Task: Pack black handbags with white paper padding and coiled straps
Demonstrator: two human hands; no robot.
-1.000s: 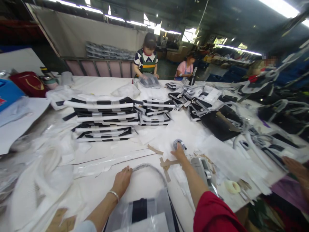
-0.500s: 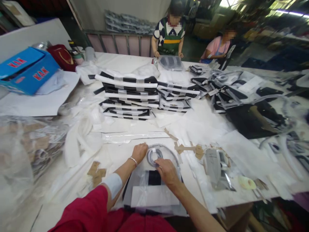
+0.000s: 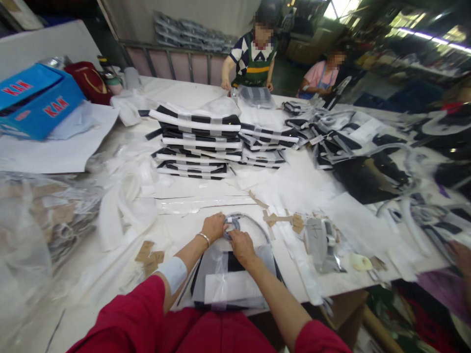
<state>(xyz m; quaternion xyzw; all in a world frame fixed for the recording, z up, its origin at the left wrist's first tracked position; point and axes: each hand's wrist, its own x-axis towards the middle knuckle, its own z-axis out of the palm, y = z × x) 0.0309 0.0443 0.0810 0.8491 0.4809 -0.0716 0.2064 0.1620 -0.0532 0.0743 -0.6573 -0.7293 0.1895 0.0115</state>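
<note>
Two hands (image 3: 213, 228) (image 3: 241, 247) on bag handle (image 3: 254, 229); table edge (image 3: 290, 304) near

Red capitals "KAK" (image 3: 16, 88) appear twice on the bright blue cardboard box (image 3: 40, 95), on top and front, near the left edge of the white tabletop (image 3: 176, 90).

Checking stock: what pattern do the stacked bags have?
The stacked bags have black-and-white stripes, shown in the head view.
</note>
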